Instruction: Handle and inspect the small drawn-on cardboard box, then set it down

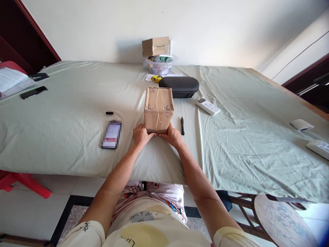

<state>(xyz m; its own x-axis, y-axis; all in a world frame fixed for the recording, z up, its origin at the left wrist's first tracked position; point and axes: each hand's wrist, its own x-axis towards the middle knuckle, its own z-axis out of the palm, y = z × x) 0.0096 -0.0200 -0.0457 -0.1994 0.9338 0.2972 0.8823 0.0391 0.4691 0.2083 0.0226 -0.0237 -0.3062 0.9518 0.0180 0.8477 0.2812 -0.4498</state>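
A cardboard box (158,106) stands upright on the cloth-covered table in front of me. Its top and edges carry black scribbled lines, and string runs down the front. My left hand (141,136) grips its lower left corner, thumb along the bottom front edge. At the lower right corner my right hand (174,136) holds it the same way, and the two thumbs nearly meet. The fingers on the far sides of the box are partly hidden. A black marker pen (182,126) lies just right of my right hand. Its loose black cap (109,113) seems to lie farther left.
Behind the box are a black hard case (179,85), a yellow tape measure (156,79) and a clear plastic tub (160,65) with another carton (155,46) on it. A phone (111,134) lies left, a white device (208,107) right. The green tablecloth (77,137) is wrinkled.
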